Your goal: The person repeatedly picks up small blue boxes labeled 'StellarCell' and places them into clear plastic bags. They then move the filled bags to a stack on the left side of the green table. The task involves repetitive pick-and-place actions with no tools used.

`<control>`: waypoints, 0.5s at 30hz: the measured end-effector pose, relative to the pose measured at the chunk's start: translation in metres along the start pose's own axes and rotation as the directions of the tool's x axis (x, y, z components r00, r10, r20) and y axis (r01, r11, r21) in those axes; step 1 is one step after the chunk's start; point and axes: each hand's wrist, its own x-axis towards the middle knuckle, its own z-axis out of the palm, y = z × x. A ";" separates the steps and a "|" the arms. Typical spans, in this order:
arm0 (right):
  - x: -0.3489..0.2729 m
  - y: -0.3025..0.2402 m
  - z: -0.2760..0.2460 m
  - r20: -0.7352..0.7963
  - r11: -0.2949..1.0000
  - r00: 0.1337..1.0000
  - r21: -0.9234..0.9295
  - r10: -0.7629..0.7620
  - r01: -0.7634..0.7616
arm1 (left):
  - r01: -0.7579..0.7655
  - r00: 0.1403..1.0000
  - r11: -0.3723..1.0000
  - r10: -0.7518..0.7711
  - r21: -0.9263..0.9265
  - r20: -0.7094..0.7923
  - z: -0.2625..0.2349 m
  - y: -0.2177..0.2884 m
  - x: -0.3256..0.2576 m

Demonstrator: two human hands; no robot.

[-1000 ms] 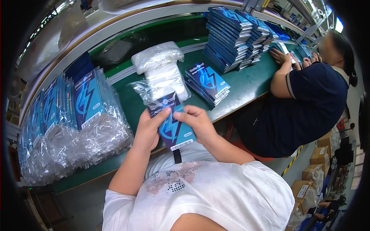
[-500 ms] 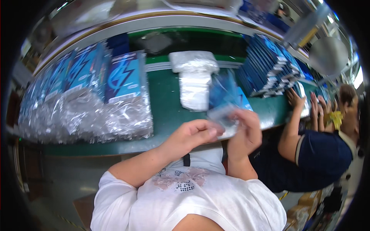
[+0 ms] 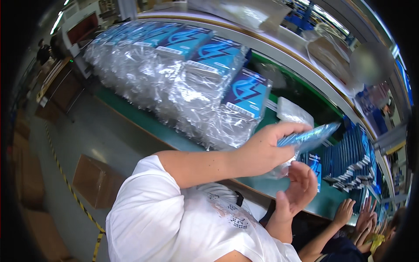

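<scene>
My left hand grips a flat blue package in a clear plastic bag, its fingers closed on one end and the package tilted above the bench. Just below it, my right hand is raised with fingers curled but apart, holding nothing. A stack of clear plastic bags lies partly hidden behind my left hand. One blue package rests on the bench beyond my right hand. To the left stand rows of bagged blue packages with a lightning design, their loose film bunched toward me.
At the right is a tall stack of dark blue packages. A co-worker's hand reaches to the bench nearby. Above the far side runs a shelf. A cardboard box sits on the floor beside yellow-black tape.
The view has swung left, bringing the bagged rows nearer. My hands, earlier together at a blurred bag, have parted; the left now holds the bagged package and the right is free.
</scene>
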 end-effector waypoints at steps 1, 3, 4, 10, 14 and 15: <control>0.000 0.001 -0.002 -0.031 0.996 0.995 0.005 0.093 -0.093 | -0.289 0.951 0.911 0.308 0.295 -0.017 -0.008 0.005 0.004; -0.005 0.006 -0.011 -0.117 0.960 0.953 0.047 0.278 -0.274 | -0.395 0.846 0.597 0.533 0.698 0.023 -0.024 0.013 0.012; -0.005 0.010 -0.014 -0.144 0.961 0.951 0.035 0.276 -0.273 | -0.313 0.846 0.443 0.533 0.840 0.034 -0.033 0.013 0.014; -0.008 0.031 -0.059 -0.211 0.908 0.908 -0.144 0.361 -0.394 | 0.049 0.952 0.007 0.302 0.999 -0.049 -0.068 -0.006 0.012; -0.002 0.045 -0.109 -0.367 0.768 0.881 -0.455 0.298 -0.450 | -0.077 0.923 0.072 0.383 0.994 0.043 -0.052 0.003 0.013; 0.003 0.045 -0.117 -0.397 0.705 0.852 -0.491 0.342 -0.512 | -0.149 0.900 0.111 0.428 0.983 0.088 -0.042 0.003 0.015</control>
